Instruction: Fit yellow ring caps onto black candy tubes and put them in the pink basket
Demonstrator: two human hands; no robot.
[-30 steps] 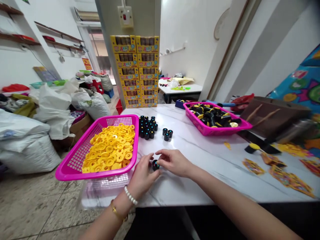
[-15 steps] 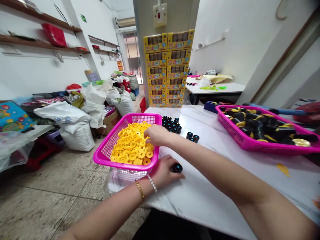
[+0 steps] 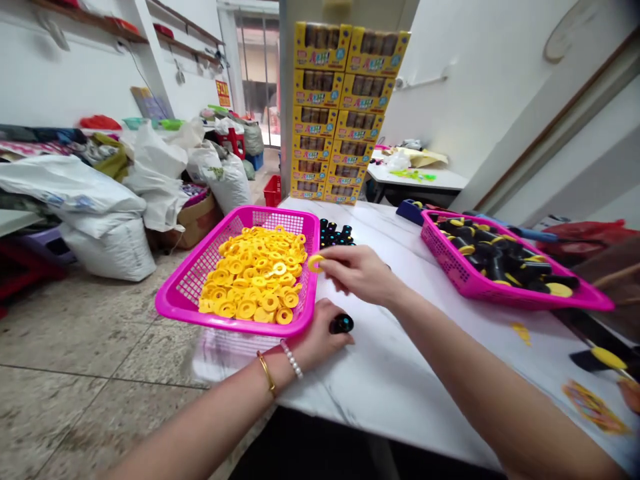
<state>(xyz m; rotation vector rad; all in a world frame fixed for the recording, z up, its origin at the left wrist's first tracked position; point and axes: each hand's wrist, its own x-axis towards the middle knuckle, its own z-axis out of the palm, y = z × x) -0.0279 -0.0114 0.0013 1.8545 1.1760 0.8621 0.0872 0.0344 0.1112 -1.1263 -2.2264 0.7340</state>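
While the left hand [image 3: 320, 335] grips a small black cylinder [image 3: 343, 323] at the white marbled tabletop [image 3: 395, 380], the right hand [image 3: 363, 272] pinches a yellow plastic ring [image 3: 312, 261] beyond it, slightly left, near the pink mesh basket [image 3: 311, 303].

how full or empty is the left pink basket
Partly full: yellow rings are heaped inside the left pink basket, with bare mesh showing on its left side.
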